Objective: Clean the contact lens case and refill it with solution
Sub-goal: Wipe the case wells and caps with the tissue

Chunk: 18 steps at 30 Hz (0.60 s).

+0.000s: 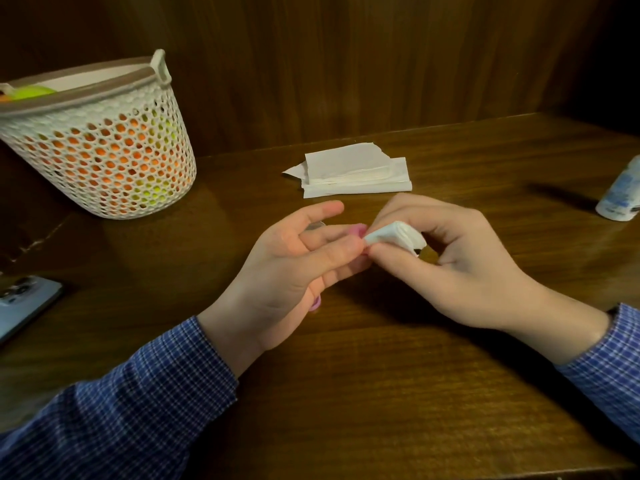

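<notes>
My left hand [294,258] holds a pink contact lens case [358,231] between thumb and fingers; only its pink edge shows at the fingertips, and another pink bit peeks out under the palm [316,303]. My right hand [440,251] pinches a folded white tissue [394,237] and presses its tip against the case. A white solution bottle [621,195] lies at the right edge of the table, partly cut off by the frame.
A stack of folded white tissues [353,173] lies behind my hands. A white mesh basket [100,140] with orange and green things stands at the left. A phone [24,303] lies at the left edge. The wooden table [381,393] meets a wooden wall behind.
</notes>
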Available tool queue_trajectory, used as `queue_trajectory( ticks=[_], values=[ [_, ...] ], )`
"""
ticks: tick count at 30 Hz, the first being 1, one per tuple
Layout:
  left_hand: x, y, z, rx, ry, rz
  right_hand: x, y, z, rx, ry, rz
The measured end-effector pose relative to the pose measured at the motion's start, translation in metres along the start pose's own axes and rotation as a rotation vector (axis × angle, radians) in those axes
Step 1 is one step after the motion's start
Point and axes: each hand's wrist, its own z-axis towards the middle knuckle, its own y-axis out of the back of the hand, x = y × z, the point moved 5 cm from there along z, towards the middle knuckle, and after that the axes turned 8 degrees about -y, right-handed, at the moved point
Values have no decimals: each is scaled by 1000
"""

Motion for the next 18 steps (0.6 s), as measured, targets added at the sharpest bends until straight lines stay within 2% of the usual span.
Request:
queue_trajectory(
  ticks=[3,5,7,11,13,18],
  values=[
    [0,-1,0,29,41,-54,-2,10,2,-136,-6,-18],
    [2,-2,-1,70,75,-57,-5,11,3,-159,-26,-61],
    [4,-3,-2,97,111,-46,-8,6,3,-75,-54,-42],
    [7,-2,-2,137,247,-57,-10,2,6,145,-190,197],
    [8,-3,-3,183,321,-63,-10,3,7,216,-252,241],
    [11,-6,-6,291,380,-156,-16,3,6,248,-328,247]
  ],
)
